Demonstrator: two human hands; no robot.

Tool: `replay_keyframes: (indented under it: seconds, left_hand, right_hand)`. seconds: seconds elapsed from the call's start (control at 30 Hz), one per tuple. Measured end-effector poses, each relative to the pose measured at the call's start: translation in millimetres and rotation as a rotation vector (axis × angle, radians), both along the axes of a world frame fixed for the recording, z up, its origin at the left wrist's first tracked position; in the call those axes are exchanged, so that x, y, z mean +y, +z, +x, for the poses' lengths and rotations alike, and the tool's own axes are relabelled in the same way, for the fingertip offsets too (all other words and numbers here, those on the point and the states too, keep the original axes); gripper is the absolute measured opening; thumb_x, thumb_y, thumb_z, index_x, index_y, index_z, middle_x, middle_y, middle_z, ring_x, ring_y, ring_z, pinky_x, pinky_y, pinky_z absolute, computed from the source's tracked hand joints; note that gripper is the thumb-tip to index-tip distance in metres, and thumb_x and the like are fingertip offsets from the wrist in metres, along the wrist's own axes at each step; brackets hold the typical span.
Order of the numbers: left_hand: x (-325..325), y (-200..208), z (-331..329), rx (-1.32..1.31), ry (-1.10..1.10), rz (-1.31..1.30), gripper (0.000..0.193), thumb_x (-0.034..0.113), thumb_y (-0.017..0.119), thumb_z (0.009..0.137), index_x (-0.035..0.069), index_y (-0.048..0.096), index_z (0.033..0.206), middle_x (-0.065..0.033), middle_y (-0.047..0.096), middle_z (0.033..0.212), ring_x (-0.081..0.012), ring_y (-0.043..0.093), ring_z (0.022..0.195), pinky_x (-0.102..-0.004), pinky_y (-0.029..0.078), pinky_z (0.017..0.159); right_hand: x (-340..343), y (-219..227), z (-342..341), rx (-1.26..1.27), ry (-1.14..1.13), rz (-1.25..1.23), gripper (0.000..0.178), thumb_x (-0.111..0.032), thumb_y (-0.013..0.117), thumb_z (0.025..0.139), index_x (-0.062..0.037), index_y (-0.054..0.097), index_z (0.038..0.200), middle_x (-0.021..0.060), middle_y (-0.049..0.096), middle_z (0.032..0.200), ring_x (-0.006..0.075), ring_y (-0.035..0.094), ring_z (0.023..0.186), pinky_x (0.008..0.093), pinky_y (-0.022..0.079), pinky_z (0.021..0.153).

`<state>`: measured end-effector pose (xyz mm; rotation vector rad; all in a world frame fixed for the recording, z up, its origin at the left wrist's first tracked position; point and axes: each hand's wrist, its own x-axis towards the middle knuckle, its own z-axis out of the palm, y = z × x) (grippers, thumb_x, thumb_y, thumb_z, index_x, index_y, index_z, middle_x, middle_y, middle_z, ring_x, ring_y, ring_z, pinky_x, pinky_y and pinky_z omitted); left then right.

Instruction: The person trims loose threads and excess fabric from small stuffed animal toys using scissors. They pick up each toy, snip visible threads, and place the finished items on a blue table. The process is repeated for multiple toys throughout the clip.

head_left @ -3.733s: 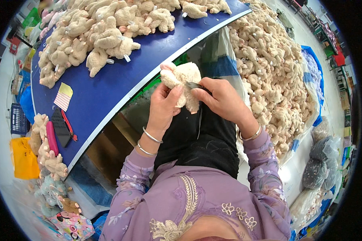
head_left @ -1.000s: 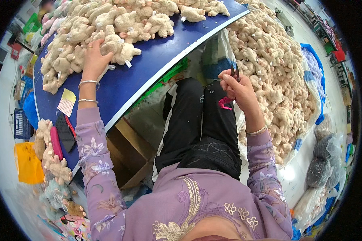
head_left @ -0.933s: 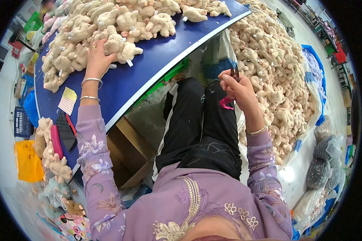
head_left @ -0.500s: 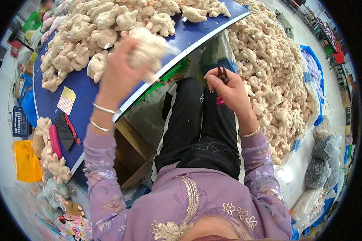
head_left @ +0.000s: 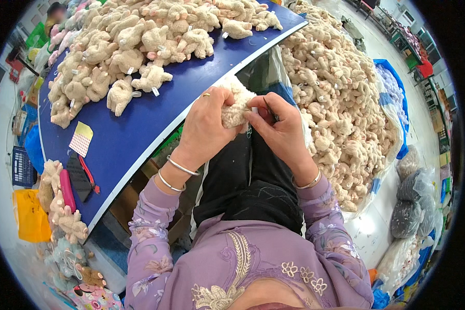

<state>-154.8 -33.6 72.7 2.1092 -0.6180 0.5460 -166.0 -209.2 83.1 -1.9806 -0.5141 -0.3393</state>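
Blue table [head_left: 124, 129] beneath plush heap [head_left: 152, 77], pale floor [head_left: 360, 226]; left hand [head_left: 206, 124] around 1 cream toy [head_left: 236, 109], right hand [head_left: 285, 129] around dark snips [head_left: 269, 109]

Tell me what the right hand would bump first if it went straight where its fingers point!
The cream fluffy toy, which the right hand's fingertips seem to touch. Behind it, the left hand probably comes next, though depth is hard to judge.
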Motion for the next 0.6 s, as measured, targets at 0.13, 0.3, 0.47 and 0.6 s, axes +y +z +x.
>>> replay_keyframes:
  seconds: [0.13,0.3,0.47,0.6]
  left_hand:
    - [0.6,-3.1,-1.5,0.009,0.004,0.027,0.046,0.012,0.08,0.062,0.006,0.047,0.094,-0.013,0.058,0.087,-0.0355,0.058,0.083,-0.042,0.045,0.069]
    - [-2.0,-9.3,2.1,0.062,-0.012,-0.001,0.041,0.005,0.076,0.065,0.005,0.05,0.098,-0.0123,0.058,0.089,-0.0295,0.06,0.082,-0.0356,0.048,0.072]
    - [-0.6,-14.5,9.0,0.148,-0.089,-0.052,0.038,0.001,0.072,0.068,0.002,0.057,0.104,-0.012,0.062,0.095,-0.0263,0.062,0.087,-0.0332,0.049,0.078]
    - [-3.0,-14.3,10.2,0.273,-0.23,-0.184,0.043,0.004,0.071,0.074,0.003,0.058,0.115,-0.0114,0.063,0.102,-0.0224,0.062,0.091,-0.0313,0.048,0.081]
  right_hand:
    - [-3.6,0.1,-0.9,0.251,0.079,0.255,0.01,-0.008,0.066,0.085,0.0003,0.062,0.088,-0.0012,0.057,0.072,0.0036,0.048,0.062,0.0199,0.04,0.055]
    - [-19.5,-2.5,4.6,0.511,0.127,0.541,0.012,-0.014,0.065,0.087,-0.0029,0.062,0.09,-0.0024,0.057,0.071,0.0034,0.045,0.055,0.0187,0.035,0.049]
    - [-28.3,-12.4,9.7,0.66,0.263,0.748,0.016,-0.018,0.064,0.087,-0.0036,0.06,0.09,-0.0053,0.051,0.065,0.0016,0.039,0.05,0.0185,0.027,0.044]
    - [-27.7,-12.9,16.3,0.659,0.192,0.712,0.014,-0.017,0.063,0.087,-0.0039,0.06,0.088,-0.0066,0.047,0.063,0.0016,0.037,0.05,0.0189,0.026,0.044]
